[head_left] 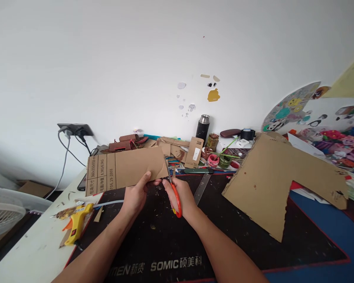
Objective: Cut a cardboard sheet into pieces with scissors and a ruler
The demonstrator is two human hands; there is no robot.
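Note:
A printed rectangular cardboard piece (132,167) is raised above the black mat (153,239). My left hand (137,192) grips its lower edge, thumb on the front face, the other fingers mostly hidden behind it. In my right hand (181,196) are scissors (176,199) with red-orange handles, their blades at the right end of the cardboard. Part of the blades is hidden by the cardboard and my fingers.
A yellow glue gun (76,222) lies at the left. A large cut cardboard sheet (262,181) rests at the right. Behind the mat are a metal ruler (201,188), a green cutter (198,171), paint jars (213,160), a black flask (203,127) and cardboard scraps (175,149).

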